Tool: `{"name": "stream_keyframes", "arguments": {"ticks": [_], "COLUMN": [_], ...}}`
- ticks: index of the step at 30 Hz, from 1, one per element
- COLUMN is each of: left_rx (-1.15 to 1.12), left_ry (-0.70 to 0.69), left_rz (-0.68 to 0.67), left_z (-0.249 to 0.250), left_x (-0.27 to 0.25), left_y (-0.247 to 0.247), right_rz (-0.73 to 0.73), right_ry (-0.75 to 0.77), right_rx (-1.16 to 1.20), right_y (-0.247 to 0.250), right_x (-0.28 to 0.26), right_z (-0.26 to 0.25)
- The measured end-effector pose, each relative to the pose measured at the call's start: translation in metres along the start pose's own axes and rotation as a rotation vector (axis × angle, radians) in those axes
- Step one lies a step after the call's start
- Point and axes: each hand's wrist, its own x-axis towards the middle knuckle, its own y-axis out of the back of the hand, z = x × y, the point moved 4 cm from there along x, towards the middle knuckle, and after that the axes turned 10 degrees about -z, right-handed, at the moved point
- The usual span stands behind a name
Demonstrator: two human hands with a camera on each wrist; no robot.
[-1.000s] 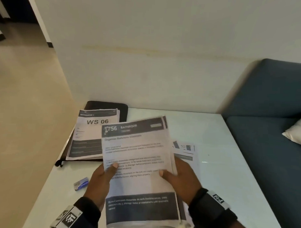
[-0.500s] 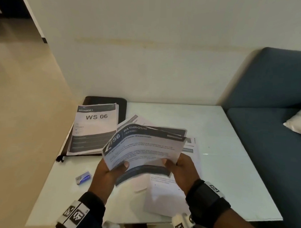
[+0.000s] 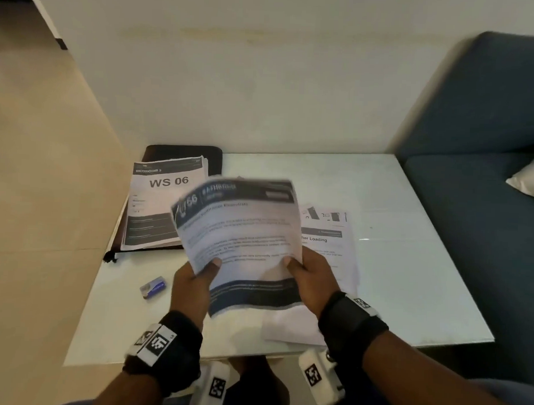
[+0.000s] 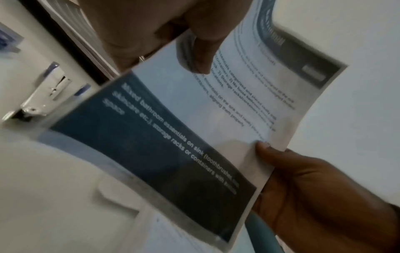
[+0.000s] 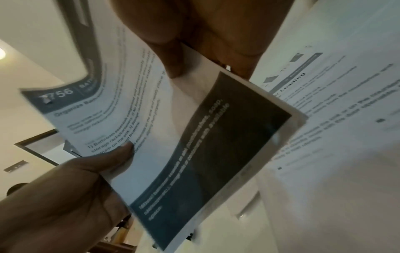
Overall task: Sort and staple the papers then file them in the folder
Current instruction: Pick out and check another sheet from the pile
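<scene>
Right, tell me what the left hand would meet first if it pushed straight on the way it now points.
Holding the bathroom sheets, the left hand points up-table and slightly right. The sheets' own top edge leads; nothing on the table plainly blocks it before the wall, though depth is unclear. The WS 06 stack lies left of that line.

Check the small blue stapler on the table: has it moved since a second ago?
No. The stapler lies at the same spot on the white table, just off the near left corner of the black folder, as before.
</scene>
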Motion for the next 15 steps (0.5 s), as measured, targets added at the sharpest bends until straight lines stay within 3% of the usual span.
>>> {"name": "stream_keyframes", "arguments": {"ticks": [4,6,9,11,15], "left_rx": [0.017,0.029,0.002,-0.032,-0.084], "left_ry": [-0.142,-0.194,-0.247,-0.274,-0.281], "left_rz": [0.095,0.141,0.209,0.236,0.289], "left_z": [0.018,0.026,0.038,0.044,0.047], "left_x": [0.006,0.010,0.014,0.017,0.021], "left_y": [0.012,0.022,0.038,0.049,0.064], "right_rz": [-0.010,0.142,0.232,0.236,0.253], "right_ry": [-0.031,-0.188,-0.600,-0.773,-0.832], "right_rx": [0.175,-0.069,-0.639,-0.737,-0.669], "right_y": [0.010,0.038,0.078,0.090,0.095], "right_x": [0.008,0.017,0.019,0.013,0.016], "right_z": [-0.008,0.013,0.062,0.089,0.115]}}
